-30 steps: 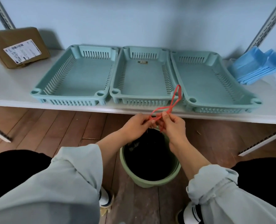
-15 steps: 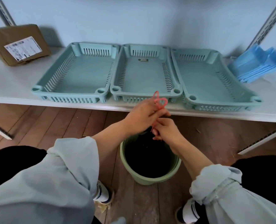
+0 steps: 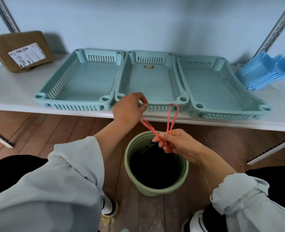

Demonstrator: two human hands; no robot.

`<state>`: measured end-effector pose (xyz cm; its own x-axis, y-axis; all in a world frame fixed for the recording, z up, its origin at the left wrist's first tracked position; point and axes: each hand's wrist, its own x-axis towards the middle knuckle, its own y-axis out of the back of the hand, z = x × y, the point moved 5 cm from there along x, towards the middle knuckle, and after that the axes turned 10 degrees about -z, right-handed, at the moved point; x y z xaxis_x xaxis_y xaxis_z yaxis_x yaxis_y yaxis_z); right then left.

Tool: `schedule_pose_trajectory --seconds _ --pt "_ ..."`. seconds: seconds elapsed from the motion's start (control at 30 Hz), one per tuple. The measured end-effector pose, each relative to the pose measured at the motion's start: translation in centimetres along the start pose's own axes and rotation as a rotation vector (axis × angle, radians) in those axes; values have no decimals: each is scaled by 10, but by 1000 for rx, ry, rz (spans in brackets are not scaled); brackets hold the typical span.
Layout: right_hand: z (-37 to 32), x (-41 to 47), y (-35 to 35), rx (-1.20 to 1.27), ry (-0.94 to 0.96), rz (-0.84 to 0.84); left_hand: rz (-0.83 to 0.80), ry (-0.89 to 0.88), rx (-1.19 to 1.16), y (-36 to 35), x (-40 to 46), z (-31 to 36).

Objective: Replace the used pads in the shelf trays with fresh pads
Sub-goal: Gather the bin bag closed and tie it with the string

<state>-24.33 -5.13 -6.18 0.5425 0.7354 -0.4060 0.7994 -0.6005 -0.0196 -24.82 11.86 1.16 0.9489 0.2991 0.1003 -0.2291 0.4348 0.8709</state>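
Note:
Three teal slotted trays stand side by side on the white shelf [image 3: 13,91]: left tray [image 3: 81,81], middle tray [image 3: 151,81], right tray [image 3: 218,87]. No pads lie in them. A stack of blue pads [image 3: 263,72] rests at the shelf's right end. Below the shelf a green bin [image 3: 155,186] holds a black bag. My left hand [image 3: 128,109] pinches one strand of the bag's red drawstring [image 3: 171,114] and pulls it up-left. My right hand [image 3: 177,143] grips the drawstring over the bin's far rim, with a loop standing above it.
A brown cardboard parcel [image 3: 21,51] with a white label leans at the shelf's left end. Metal shelf uprights [image 3: 272,32] rise at both back corners. Wooden floor lies under the shelf, with my knees and shoes on either side of the bin.
My hands have come apart: the left rose up-left to the middle tray's front edge with a red strand, and the right dropped toward the bin's rim. The red loop reopened.

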Motion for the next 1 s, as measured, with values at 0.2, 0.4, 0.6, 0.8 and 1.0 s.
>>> schedule_pose_trajectory --seconds 0.2,0.4,0.6,0.8,1.0 --pt "1 -2 -1 -83 22 -76 -850 -215 -533 -61 -26 13" --pt "-2 -7 12 -342 61 15 -871 -193 -620 -93 -40 3" --pt "-10 -8 22 -766 218 490 -795 -91 -582 -91 -36 10" --pt "-6 -14 14 -474 289 604 -865 -74 -640 -90 -36 5" --pt "-9 -12 24 -453 254 637 -565 -118 -588 -74 -21 -3"
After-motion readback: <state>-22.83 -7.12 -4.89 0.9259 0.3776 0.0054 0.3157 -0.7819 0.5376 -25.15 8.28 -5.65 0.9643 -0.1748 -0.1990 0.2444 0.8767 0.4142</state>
